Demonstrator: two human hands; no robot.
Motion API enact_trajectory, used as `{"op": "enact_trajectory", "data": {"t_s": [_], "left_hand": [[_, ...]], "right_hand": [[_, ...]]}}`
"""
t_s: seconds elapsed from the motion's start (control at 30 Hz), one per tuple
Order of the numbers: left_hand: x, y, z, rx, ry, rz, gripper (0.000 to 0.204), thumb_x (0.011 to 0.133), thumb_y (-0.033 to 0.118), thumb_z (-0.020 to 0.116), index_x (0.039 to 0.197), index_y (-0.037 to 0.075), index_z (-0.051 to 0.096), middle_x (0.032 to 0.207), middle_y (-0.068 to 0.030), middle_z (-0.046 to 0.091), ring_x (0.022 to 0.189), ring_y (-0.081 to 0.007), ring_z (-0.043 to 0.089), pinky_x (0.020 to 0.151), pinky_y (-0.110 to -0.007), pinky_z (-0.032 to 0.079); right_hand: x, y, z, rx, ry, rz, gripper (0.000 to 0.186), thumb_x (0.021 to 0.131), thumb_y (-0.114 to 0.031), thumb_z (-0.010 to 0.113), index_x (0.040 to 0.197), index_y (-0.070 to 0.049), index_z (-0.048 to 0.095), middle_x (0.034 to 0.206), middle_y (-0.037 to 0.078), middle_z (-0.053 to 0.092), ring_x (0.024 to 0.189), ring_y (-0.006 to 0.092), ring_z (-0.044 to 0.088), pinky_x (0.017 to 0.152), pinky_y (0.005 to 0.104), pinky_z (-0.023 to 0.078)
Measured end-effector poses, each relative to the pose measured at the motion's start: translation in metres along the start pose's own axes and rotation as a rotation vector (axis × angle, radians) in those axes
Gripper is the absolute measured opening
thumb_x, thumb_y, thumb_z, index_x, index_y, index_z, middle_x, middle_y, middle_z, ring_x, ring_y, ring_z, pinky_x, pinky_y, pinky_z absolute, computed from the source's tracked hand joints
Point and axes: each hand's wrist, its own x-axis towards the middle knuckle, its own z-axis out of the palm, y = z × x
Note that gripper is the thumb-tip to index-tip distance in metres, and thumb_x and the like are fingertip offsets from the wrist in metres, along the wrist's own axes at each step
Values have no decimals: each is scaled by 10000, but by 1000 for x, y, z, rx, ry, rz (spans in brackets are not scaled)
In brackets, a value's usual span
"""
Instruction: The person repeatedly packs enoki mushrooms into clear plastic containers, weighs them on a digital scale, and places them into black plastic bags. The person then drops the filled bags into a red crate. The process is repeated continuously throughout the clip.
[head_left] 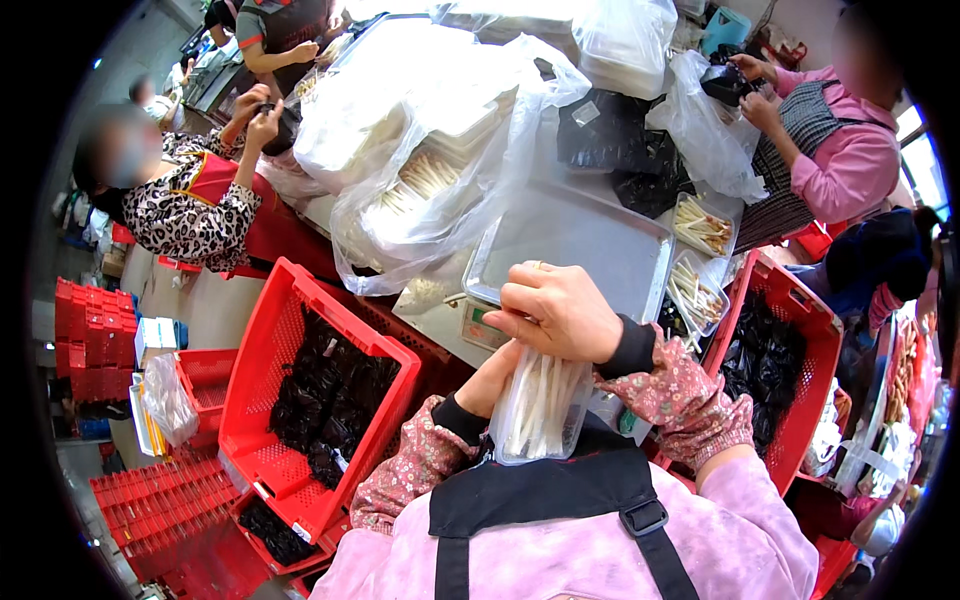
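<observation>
Close against my chest is a clear plastic tub (545,415) packed with long, thin, pale stalks lying side by side. My left hand (490,382) grips the tub's left side near its far end. Over that far end lies my right hand (558,312), its fingers curled down on the stalks and the tub; the fingertips are partly hidden. Just beyond my hands, a grey metal tray (590,235) rests on the table. To its right stand two more clear tubs, one of pale stalks (692,292) and one of yellowish stalks (703,226).
Red crates holding black bags stand at my left (235,420) and right (822,345). A small scale (480,325) sits by the tray. Clear bags of stalks (425,180) and black bags (600,130) cover the far table. Co-workers handle black packages at left (265,125) and right (750,90).
</observation>
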Motion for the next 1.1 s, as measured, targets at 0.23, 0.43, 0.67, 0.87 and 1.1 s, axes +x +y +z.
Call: {"op": "enact_trajectory", "data": {"t_s": [0.23,0.43,0.67,0.87,1.1], "left_hand": [[2,-6,1,33,-25,24,514,999,405,338,1386,68,336,1319,-84,483,1167,-181,512,992,-349,421],[-2,-9,0,137,-67,68,586,966,462,396,1392,66,325,1331,-96,464,1205,-198,481,1018,-371,399],[-4,-16,-1,126,-22,28,636,928,477,469,1392,67,323,1345,-107,446,1226,-206,461,1041,-376,374],[-11,-12,7,118,8,118,683,914,514,476,1380,37,330,1292,-104,490,1168,-201,508,992,-356,411],[-17,0,27,288,69,246,713,901,560,479,1346,15,359,1225,-92,528,1080,-165,547,920,-324,444]], "right_hand": [[0,11,5,43,57,-167,395,768,-300,715,558,-80,462,594,49,432,538,221,517,462,346,420],[-3,11,8,107,222,-291,462,670,-281,797,528,-102,396,570,31,382,503,195,467,440,319,390],[-11,10,6,123,265,-401,448,659,-281,803,522,-108,413,570,30,377,503,194,468,431,317,378],[-7,3,1,142,244,-118,369,719,-259,760,580,-76,470,591,56,442,540,240,512,464,350,413],[-20,-8,5,-33,252,277,334,823,-271,660,621,-55,506,613,86,494,568,284,526,495,377,422]]}}
